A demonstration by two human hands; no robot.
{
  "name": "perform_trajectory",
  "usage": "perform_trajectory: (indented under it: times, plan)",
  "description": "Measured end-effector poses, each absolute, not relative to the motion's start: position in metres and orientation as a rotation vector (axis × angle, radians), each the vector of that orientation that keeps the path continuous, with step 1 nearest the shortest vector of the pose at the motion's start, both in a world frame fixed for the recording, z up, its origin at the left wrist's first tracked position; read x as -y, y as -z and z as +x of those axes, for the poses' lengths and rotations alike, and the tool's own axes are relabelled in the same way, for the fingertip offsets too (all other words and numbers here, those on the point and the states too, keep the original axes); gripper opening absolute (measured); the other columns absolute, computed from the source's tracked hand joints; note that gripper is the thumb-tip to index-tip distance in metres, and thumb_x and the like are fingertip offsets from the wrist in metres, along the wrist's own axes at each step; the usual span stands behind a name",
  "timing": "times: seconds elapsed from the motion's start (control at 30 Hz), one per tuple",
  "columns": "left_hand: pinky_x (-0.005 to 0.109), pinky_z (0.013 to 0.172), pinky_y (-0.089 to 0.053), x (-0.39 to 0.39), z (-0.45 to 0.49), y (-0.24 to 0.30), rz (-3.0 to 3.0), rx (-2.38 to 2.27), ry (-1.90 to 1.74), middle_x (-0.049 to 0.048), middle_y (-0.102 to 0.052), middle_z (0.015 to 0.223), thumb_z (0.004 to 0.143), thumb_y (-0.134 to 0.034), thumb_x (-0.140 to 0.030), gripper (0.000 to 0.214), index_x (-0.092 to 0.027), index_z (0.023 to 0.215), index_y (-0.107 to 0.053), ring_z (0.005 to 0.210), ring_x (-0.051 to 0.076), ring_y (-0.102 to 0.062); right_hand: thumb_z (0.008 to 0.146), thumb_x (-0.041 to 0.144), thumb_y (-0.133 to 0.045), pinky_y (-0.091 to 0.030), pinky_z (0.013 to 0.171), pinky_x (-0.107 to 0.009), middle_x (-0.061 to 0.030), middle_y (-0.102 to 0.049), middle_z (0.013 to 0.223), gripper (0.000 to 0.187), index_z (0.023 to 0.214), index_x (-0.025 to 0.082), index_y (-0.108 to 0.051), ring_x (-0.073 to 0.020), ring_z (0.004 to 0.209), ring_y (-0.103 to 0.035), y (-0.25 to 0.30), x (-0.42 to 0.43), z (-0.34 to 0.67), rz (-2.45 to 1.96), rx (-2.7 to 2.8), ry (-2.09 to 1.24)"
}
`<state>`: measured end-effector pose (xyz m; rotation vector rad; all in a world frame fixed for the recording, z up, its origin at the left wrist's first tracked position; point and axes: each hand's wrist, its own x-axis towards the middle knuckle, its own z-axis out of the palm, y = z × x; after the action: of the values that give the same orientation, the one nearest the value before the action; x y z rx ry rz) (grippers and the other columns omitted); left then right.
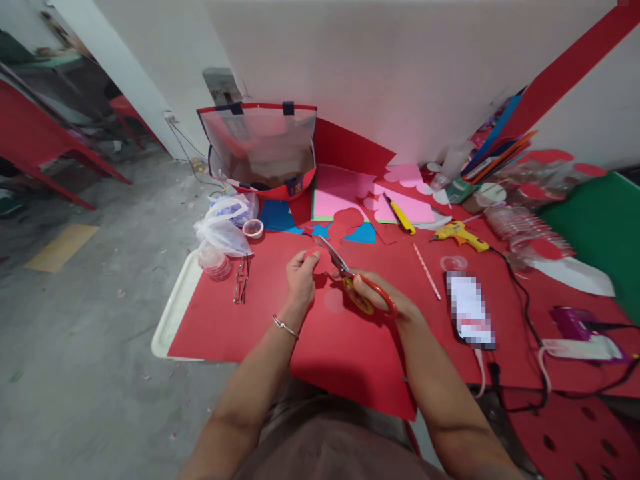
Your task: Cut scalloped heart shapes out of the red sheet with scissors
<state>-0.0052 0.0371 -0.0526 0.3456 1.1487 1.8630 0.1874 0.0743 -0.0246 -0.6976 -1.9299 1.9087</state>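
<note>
Between the thumb and fingers of my left hand [301, 277] is a piece of red paper [324, 261], held up over the table. My right hand [383, 293] grips a pair of scissors [373, 291] with red and yellow handles. The scissor blades point away to the upper left, apart from each other, and lie beside or over the red paper; whether they touch it I cannot tell. Below the hands a faint clear disc [336, 301] lies on the red sheet [345, 353]. Red paper offcuts [349, 219] lie just beyond the blades.
A yellow glue gun [460, 235], a yellow cutter knife [400, 215], a pencil [427, 272] and a phone [470, 308] lie to the right. Eyeglasses [241, 279], a tape roll [253, 229] and a plastic bag [225, 227] sit left. An open tote bag [260, 150] stands behind.
</note>
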Motion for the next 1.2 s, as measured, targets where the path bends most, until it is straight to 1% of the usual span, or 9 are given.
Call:
perform_trajectory:
  times: [0.17, 0.3, 0.53, 0.7, 0.87, 1.0, 1.13, 1.2]
  plan:
    - [0.022, 0.056, -0.050, -0.0365, -0.0047, 0.0543, 0.345, -1.144, -1.855, -0.0009, -0.070, 0.073, 0.067, -0.090, -0.037, 0.029, -0.017, 0.079, -0.072, 0.061, 0.012, -0.062, 0.107, 0.068, -0.045, -0.034, 0.047, -0.025, 0.0044, -0.050, 0.065, 0.060, 0.130, 0.015, -0.063, -0.0099, 0.047, -0.040, 0.0201, -0.0730, 0.1873, -0.712, 1.932, -1.897]
    - [0.022, 0.056, -0.050, -0.0367, -0.0046, 0.0569, 0.345, -1.148, -1.846, -0.0009, -0.070, 0.074, 0.067, -0.090, -0.038, 0.030, -0.017, 0.080, -0.072, 0.061, 0.012, -0.063, 0.106, 0.068, -0.046, -0.034, 0.047, -0.025, 0.0047, -0.049, 0.064, 0.060, 0.131, 0.015, -0.063, -0.0103, 0.048, -0.040, 0.0181, -0.0716, 0.1867, -0.728, 1.925, -1.894]
    - [0.022, 0.057, -0.050, -0.0358, -0.0051, 0.0553, 0.370, -1.142, -1.839, -0.0013, -0.068, 0.072, 0.070, -0.089, -0.038, 0.029, -0.017, 0.078, -0.071, 0.061, 0.011, -0.061, 0.106, 0.068, -0.047, -0.029, 0.044, -0.024, 0.0058, -0.047, 0.061, 0.059, 0.128, 0.015, -0.062, -0.0096, 0.045, -0.038, 0.0225, -0.0712, 0.1854, -0.717, 1.894, -1.923]
    - [0.022, 0.059, -0.052, -0.0355, -0.0050, 0.0542, 0.374, -1.151, -1.839, -0.0012, -0.068, 0.073, 0.070, -0.087, -0.037, 0.027, -0.017, 0.077, -0.071, 0.063, 0.011, -0.061, 0.104, 0.069, -0.050, -0.029, 0.044, -0.024, 0.0066, -0.045, 0.058, 0.059, 0.127, 0.016, -0.063, -0.0100, 0.044, -0.038, 0.0223, -0.0695, 0.1841, -0.755, 1.853, -1.939]
    - [0.023, 0.063, -0.052, -0.0364, -0.0055, 0.0548, 0.377, -1.154, -1.854, -0.0012, -0.069, 0.073, 0.070, -0.088, -0.037, 0.026, -0.017, 0.077, -0.072, 0.064, 0.011, -0.062, 0.104, 0.069, -0.050, -0.029, 0.044, -0.024, 0.0065, -0.046, 0.057, 0.060, 0.127, 0.015, -0.063, -0.0098, 0.044, -0.037, 0.0200, -0.0697, 0.1835, -0.752, 1.871, -1.934]
    - [0.023, 0.061, -0.052, -0.0364, -0.0055, 0.0552, 0.384, -1.144, -1.848, -0.0013, -0.069, 0.073, 0.070, -0.088, -0.038, 0.027, -0.017, 0.077, -0.071, 0.064, 0.011, -0.062, 0.104, 0.068, -0.051, -0.030, 0.044, -0.024, 0.0064, -0.045, 0.056, 0.059, 0.126, 0.015, -0.065, -0.0094, 0.044, -0.037, 0.0185, -0.0692, 0.1841, -0.777, 1.863, -1.932]
    - [0.021, 0.056, -0.050, -0.0357, -0.0052, 0.0548, 0.377, -1.126, -1.847, -0.0018, -0.068, 0.072, 0.070, -0.089, -0.039, 0.029, -0.017, 0.079, -0.071, 0.059, 0.010, -0.060, 0.102, 0.069, -0.054, -0.029, 0.043, -0.024, 0.0065, -0.044, 0.058, 0.060, 0.124, 0.015, -0.067, -0.0094, 0.044, -0.036, 0.0207, -0.0688, 0.1836, -0.845, 1.796, -1.908]
    - [0.022, 0.054, -0.050, -0.0348, -0.0047, 0.0541, 0.389, -1.106, -1.816, -0.0011, -0.069, 0.073, 0.070, -0.090, -0.040, 0.031, -0.018, 0.082, -0.072, 0.058, 0.011, -0.060, 0.100, 0.068, -0.059, -0.028, 0.042, -0.024, 0.0070, -0.043, 0.058, 0.059, 0.125, 0.015, -0.067, -0.0093, 0.044, -0.036, 0.0238, -0.0706, 0.1818, -0.891, 1.752, -1.838]
